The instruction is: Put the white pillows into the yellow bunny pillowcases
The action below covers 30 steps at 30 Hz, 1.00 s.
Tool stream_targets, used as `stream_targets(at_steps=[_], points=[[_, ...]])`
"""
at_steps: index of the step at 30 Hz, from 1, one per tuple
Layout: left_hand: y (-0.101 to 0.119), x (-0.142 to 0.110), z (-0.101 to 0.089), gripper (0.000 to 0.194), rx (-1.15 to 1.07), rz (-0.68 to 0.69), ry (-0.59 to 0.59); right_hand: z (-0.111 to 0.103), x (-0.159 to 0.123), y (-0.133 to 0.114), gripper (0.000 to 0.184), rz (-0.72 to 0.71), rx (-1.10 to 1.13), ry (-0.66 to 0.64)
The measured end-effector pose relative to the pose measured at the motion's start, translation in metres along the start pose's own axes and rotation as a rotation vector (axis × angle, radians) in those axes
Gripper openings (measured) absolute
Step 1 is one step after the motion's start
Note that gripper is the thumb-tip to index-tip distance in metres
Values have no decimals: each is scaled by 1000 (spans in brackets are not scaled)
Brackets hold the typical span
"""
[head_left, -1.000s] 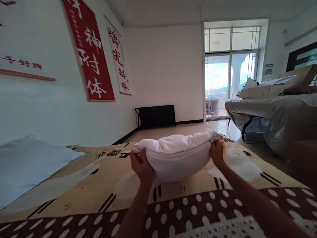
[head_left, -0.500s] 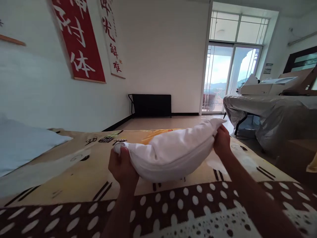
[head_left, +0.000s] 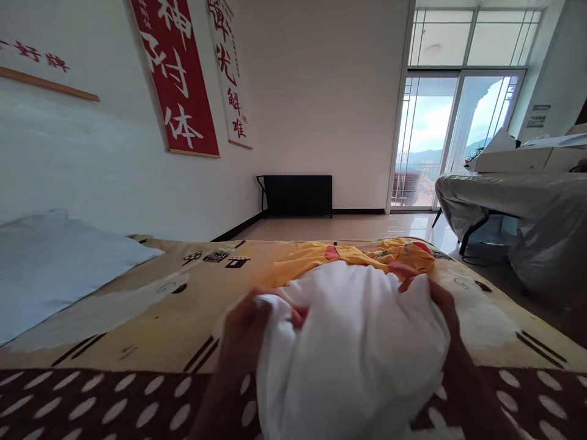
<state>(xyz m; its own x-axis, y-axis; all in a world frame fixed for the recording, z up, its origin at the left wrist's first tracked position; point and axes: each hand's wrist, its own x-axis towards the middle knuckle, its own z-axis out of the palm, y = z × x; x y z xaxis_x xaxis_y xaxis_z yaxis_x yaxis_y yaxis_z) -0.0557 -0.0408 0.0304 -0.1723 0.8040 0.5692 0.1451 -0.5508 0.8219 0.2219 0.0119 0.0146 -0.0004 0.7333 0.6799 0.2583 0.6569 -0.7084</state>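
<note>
A white pillow (head_left: 358, 348) is held up in front of me, its lower part running out of the bottom of the view. My left hand (head_left: 247, 324) is closed on its upper left corner, with fingertips pressing into the fabric. At the upper right corner, my right hand (head_left: 443, 305) grips it too, partly hidden behind the cloth. Just beyond the pillow, a crumpled orange-yellow cloth (head_left: 307, 255) with red patches lies on the patterned bed cover (head_left: 183, 318).
Another white pillow (head_left: 64, 263) rests at the left by the wall. Beyond the bed, a black folded panel (head_left: 298, 195) leans against the wall. A plastic-covered table (head_left: 541, 201) holding a white box (head_left: 513, 160) stands at the right, near a glass sliding door (head_left: 426, 140).
The pillow has come nearer and lower, turning from edge-on to hanging broad side toward me. More of the yellow cloth shows behind it. The view has shifted left.
</note>
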Motion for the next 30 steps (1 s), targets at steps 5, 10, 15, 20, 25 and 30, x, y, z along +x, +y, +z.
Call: stream_targets(at_steps=[5, 10, 15, 20, 25, 30], points=[[-1, -19, 59, 38, 229, 84, -388, 50, -24, 5, 43, 40, 264, -270], [-13, -30, 78, 42, 144, -34, -164, 64, -33, 8, 39, -121, 142, -309], [-21, -35, 72, 48, 162, -59, -136, 66, -37, 1, 32, -253, 74, -350], [-9, -32, 77, 42, 369, 2, -237, 66, -36, -2, 18, -368, 11, -247], [-5, -23, 74, 40, 292, -98, -159, 35, -36, -31, 17, -500, -130, -31], [-10, -13, 61, 40, 227, -87, -59, 60, -95, -46, 19, -801, -387, -315]])
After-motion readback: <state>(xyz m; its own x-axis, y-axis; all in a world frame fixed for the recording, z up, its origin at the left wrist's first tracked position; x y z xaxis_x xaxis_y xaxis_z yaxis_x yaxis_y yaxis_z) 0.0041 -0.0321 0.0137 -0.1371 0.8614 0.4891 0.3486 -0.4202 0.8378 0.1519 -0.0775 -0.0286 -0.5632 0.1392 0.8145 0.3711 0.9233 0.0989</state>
